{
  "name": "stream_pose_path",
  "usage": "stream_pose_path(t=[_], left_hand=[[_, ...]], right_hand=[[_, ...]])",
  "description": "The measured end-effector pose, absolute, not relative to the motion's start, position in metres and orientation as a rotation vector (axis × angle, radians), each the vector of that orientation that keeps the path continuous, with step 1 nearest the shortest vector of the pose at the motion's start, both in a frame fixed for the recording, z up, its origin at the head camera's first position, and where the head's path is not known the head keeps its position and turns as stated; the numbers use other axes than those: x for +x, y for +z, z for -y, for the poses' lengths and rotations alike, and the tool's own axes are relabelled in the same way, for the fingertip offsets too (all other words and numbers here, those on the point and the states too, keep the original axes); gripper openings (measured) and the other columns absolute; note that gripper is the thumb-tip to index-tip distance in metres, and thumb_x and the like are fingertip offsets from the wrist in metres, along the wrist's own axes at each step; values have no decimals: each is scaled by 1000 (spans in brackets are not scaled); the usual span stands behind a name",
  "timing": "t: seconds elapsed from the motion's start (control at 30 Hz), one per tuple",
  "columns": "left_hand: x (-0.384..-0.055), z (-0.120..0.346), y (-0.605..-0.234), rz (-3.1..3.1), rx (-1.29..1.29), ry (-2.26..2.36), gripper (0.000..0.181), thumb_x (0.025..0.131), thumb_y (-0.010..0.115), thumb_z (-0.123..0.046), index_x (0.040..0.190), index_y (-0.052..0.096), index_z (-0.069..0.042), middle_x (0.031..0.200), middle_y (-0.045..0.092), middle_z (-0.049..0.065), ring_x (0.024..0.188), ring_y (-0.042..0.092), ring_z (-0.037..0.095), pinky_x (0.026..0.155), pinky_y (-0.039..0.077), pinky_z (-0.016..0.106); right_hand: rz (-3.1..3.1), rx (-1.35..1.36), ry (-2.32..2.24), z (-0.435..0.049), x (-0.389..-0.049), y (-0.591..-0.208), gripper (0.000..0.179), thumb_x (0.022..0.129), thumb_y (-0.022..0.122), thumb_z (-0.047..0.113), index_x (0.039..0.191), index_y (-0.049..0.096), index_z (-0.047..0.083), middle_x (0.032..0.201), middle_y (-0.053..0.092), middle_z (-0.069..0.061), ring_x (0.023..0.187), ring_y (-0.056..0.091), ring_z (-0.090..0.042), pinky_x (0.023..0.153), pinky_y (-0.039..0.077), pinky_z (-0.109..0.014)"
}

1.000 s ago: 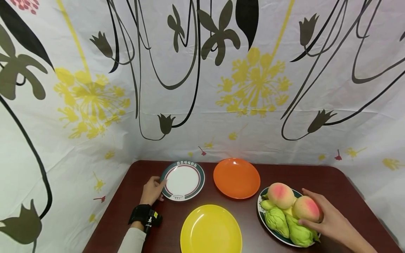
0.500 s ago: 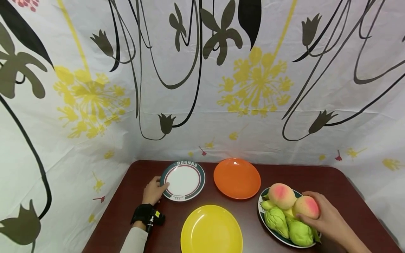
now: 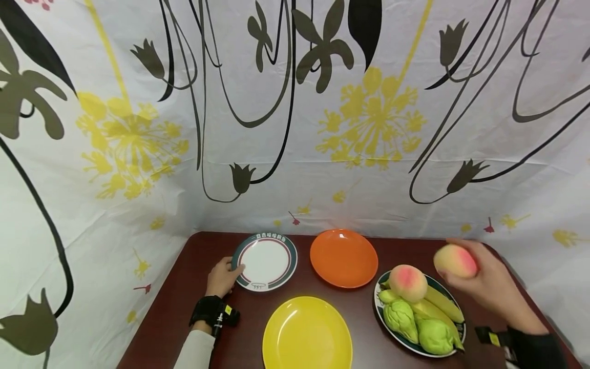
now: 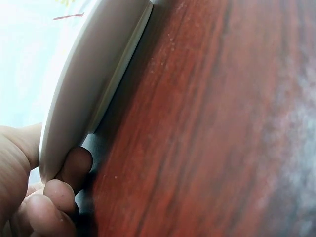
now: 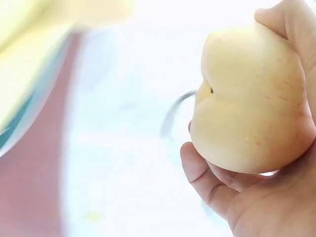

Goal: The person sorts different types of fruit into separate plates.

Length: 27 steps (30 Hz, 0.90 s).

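Observation:
My right hand (image 3: 490,277) holds a peach (image 3: 455,261) up in the air, right of the fruit plate (image 3: 379,307). The right wrist view shows the thumb and fingers round the pale peach (image 5: 252,103). On that plate lie another peach (image 3: 408,283), two green lumpy fruits (image 3: 434,336) and yellow bananas (image 3: 443,303). My left hand (image 3: 222,278) pinches the left rim of a white plate with a green border (image 3: 267,262). Seen from the left wrist, the thumb is above the plate's rim (image 4: 74,89) and curled fingers (image 4: 61,195) are beneath it.
An orange plate (image 3: 343,259) stands at the back middle of the dark red table (image 3: 175,307). Nearer the front is a yellow plate (image 3: 307,335). A patterned white cloth (image 3: 286,215) hangs behind and beside the table.
My right hand has lifted the peach off the fruit plate, up and to the right, uncovering bananas beneath. The left hand stays at the white plate's rim.

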<state>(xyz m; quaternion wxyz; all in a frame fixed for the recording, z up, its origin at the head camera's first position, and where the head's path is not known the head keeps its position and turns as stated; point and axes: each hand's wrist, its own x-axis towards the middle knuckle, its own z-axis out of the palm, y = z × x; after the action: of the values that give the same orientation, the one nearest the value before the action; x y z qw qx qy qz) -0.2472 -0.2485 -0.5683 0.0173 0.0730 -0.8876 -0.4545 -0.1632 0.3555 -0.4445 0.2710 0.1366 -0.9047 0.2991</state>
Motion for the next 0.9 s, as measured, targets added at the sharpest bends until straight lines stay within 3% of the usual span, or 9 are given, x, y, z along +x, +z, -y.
stream_pose_path(t=[0.17,0.4,0.63,0.9], left_hand=[[-248,248,-566,2754,218,-1416,55,97,70,-31,139,53,0,101,70,14,56,53,19,49,47,33],[-248,248,-570,2740,220,-1395,53,96,71,-29,137,54,0,101,70,14,54,53,20,48,46,33],[-252,245,-577,2722,192,-1387,53,96,71,-32,136,55,-1,100,71,13,54,53,20,47,47,32],[-249,247,-574,2732,236,-1380,56,96,71,-31,139,53,0,106,71,15,50,52,20,46,46,33]], right_hand=[[2321,576,780,-303,-208,-383,77,62,94,7,133,64,12,114,63,-1,95,51,0,76,40,-16],[2289,926,910,-185,-271,-339,67,72,90,18,132,61,10,122,62,-6,103,57,-21,79,50,-37],[2337,1113,1052,-65,-310,-361,62,72,88,27,126,63,9,121,63,-5,107,59,-21,89,53,-40],[2596,1104,1008,24,-329,-432,65,74,86,32,131,60,17,128,60,-1,112,58,-17,91,51,-34]])
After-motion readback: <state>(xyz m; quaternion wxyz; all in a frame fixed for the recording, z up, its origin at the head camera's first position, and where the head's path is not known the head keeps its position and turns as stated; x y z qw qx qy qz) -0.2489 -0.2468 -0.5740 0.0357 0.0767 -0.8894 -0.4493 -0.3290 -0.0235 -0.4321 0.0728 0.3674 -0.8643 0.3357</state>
